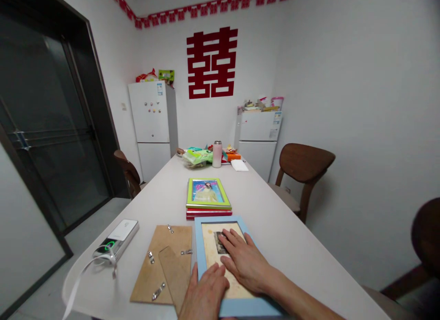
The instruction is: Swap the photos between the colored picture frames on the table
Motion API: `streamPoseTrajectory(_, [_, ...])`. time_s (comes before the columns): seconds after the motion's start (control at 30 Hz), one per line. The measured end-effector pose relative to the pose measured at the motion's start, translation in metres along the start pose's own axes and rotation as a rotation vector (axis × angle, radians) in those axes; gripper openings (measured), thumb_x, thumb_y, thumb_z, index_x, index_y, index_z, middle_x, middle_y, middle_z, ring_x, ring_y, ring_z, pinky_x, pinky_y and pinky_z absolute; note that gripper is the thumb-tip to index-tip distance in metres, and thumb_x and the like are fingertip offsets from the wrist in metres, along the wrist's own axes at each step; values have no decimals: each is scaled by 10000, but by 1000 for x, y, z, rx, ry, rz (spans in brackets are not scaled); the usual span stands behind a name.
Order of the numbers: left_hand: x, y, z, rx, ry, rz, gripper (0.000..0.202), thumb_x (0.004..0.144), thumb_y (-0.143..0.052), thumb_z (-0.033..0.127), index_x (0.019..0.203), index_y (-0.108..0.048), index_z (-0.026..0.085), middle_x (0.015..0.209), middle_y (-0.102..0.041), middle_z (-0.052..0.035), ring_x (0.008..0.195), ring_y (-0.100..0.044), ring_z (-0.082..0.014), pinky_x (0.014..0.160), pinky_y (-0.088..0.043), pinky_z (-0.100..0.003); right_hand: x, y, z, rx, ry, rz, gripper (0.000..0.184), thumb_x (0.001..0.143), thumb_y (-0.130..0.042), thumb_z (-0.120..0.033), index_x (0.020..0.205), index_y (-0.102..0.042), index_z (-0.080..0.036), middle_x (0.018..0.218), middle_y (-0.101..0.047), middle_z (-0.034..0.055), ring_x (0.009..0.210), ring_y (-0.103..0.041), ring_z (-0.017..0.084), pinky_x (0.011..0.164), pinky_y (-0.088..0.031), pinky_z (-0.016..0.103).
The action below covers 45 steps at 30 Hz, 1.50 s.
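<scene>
A light blue picture frame [201, 246] lies face down on the white table [275, 219] near me, its beige inner sheet showing. My right hand [242, 258] rests flat on that sheet, fingers stretched toward a small dark label. My left hand [206, 295] lies on the frame's near left part, fingers loosely curled and pressing down. Left of the frame lies its brown backing board [161, 260] with metal clips and a stand flap.
A green-framed photo [208, 192] sits on a stack of red frames beyond. A white power bank [118, 237] with a strap lies at the left. Bags, a pink bottle [217, 154] and clutter stand at the far end. Wooden chairs [302, 166] flank the table; two fridges stand behind.
</scene>
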<state>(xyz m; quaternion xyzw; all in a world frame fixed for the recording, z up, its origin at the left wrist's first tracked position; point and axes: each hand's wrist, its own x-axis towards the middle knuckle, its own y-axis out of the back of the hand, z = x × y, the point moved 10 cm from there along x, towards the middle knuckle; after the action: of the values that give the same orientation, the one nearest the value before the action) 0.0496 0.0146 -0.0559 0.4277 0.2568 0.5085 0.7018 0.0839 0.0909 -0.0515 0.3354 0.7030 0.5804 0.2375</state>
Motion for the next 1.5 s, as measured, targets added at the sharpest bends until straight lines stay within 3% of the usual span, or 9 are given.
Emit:
streamPoseTrajectory(0.2, [-40,33,-42,54,55,167,593,642,-600,384,1181,-411,222,1300,-338,-127,1196,-281,-283,950,-237,-500,-2,9,-9,38,-13,41,475,797,-330,-383,1214,-387,-164,1320,-298,139,1212,-223,270,947,-148,486])
streamPoseTrajectory(0.4, [-103,85,-119,236,517,288,573,621,-567,288,1159,-450,131,1293,-350,-147,1190,-287,-286,962,-269,-430,-6,16,-103,211,208,133,410,737,-443,-394,1108,-465,-222,1062,-522,72,982,-425,226,865,-271,387])
streamPoseTrajectory(0.53, [-112,82,-123,225,517,280,552,627,-541,241,1151,-456,91,1271,-375,-163,1180,-313,-264,963,-282,-389,0,-12,-138,224,165,121,601,573,-566,-485,1091,-472,-194,1065,-485,119,992,-388,305,862,-235,478])
streamPoseTrajectory(0.7, [-120,81,-123,189,379,377,516,632,-554,211,1140,-473,172,1257,-409,-107,1151,-363,-250,939,-321,-382,8,-18,-140,379,148,120,567,561,-534,-218,1119,-441,-176,1051,-471,97,977,-396,242,845,-321,358])
streamPoseTrajectory(0.83, [-123,98,-105,306,187,508,531,669,-571,224,1179,-424,206,1289,-361,-102,1171,-325,-249,932,-331,-370,5,15,-136,494,183,173,510,556,-472,-148,1065,-485,-168,1009,-492,70,953,-412,196,843,-342,296])
streamPoseTrajectory(0.97, [-113,114,-50,474,-44,673,599,712,-566,273,1247,-306,197,1297,-357,-115,1177,-320,-245,908,-369,-371,-17,60,-120,470,234,250,491,541,-471,-134,1028,-513,-182,1085,-467,71,1001,-405,205,889,-310,335])
streamPoseTrajectory(1.07, [-89,102,-15,521,-125,703,572,722,-558,270,1227,-327,132,1258,-404,-165,1157,-356,-251,873,-414,-365,-37,76,-87,405,228,267,491,532,-460,-115,1013,-529,-193,1130,-456,76,1042,-399,223,918,-283,381])
streamPoseTrajectory(1.3, [-27,28,4,425,-237,550,510,679,-577,248,1142,-420,104,1163,-504,-178,1071,-463,-255,831,-467,-332,-65,47,6,351,27,152,460,551,-439,-121,988,-573,-174,1109,-508,88,1051,-431,215,920,-320,354])
streamPoseTrajectory(1.5, [-18,22,7,466,-246,513,297,690,-549,233,968,-537,130,1006,-624,-126,917,-583,-250,745,-514,-376,-58,28,16,292,64,154,495,541,-443,-123,1013,-570,-201,1137,-495,85,1050,-427,228,908,-314,384])
